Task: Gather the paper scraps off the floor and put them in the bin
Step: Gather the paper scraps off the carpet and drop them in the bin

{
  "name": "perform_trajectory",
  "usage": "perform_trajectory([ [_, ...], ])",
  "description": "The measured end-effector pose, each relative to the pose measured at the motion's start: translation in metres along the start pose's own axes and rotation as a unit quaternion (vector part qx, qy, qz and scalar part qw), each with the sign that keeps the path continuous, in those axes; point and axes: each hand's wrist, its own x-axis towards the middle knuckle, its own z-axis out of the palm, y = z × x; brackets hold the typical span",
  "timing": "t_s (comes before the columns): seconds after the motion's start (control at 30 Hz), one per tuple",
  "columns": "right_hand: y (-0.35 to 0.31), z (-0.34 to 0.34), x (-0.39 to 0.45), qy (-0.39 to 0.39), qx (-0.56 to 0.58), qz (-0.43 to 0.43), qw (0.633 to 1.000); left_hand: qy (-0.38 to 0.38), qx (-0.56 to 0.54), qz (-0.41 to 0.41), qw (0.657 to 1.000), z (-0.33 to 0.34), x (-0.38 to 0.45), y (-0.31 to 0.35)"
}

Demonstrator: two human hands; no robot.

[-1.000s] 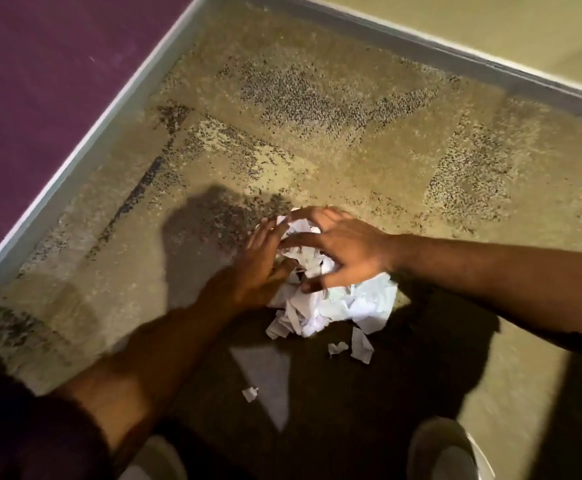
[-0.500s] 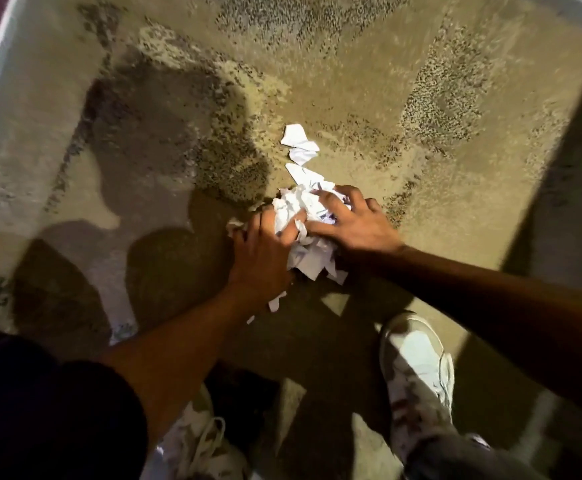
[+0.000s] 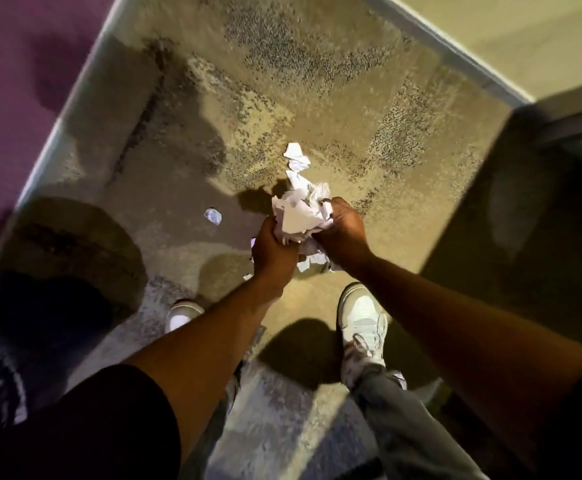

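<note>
Both hands are wrapped around one big bunch of paper scraps [image 3: 300, 216]. The left hand [image 3: 272, 251] holds the bunch from the near side, with its fingers curled under the paper. The right hand [image 3: 343, 230] grips it from the other side, with its fingers curled into the top. The bunch seems to be lifted up off the floor [image 3: 351, 98], between the two hands, out in front of the person's shoes.

So most of the paper looks picked up. But some is not. A few loose scraps [image 3: 296, 157] lie on the floor just past the bunch, toward the far corner where the two walls meet. One small scrap [image 3: 212, 215] lies by itself to the left, nearer the purple wall [image 3: 16, 64]. A few little bits poke out under the hands too. I cannot tell if they are falling, hanging from the bunch, or lying on the floor.

I cannot see a bin for sure. There is a dark shape [image 3: 524, 202] by the right edge of the floor, but it is too dark to tell what it is.

I think the job is about half done. The big bunch is in the hands, but nothing is in the bin yet. The person must carry it over without dropping more bits, then pick up the last scraps from the floor.
</note>
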Motion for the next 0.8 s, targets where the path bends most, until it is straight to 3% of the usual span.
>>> perform_trajectory([
  [0.17,-0.071,-0.040,-0.048,-0.038,0.163,0.036,0.985,0.012,-0.081,0.004,0.997,-0.026,-0.052,0.059],
  [0.3,-0.111,-0.046,-0.077,-0.019,0.142,0.002,0.990,0.037,-0.056,0.033,0.997,-0.057,-0.091,0.102],
  [0.43,-0.158,-0.030,-0.096,-0.009,0.116,-0.091,0.989,0.062,-0.058,0.063,0.994,-0.104,-0.116,0.123],
  [0.5,-0.185,-0.015,-0.109,-0.026,0.099,-0.118,0.988,0.076,-0.068,0.064,0.993,-0.135,-0.127,0.126],
  [0.6,-0.222,0.017,-0.127,-0.068,0.084,-0.090,0.990,0.122,-0.099,0.051,0.986,-0.183,-0.140,0.125],
  [0.8,-0.290,0.112,-0.171,-0.167,0.069,-0.151,0.972,0.240,-0.187,0.029,0.952,-0.288,-0.160,0.086],
])
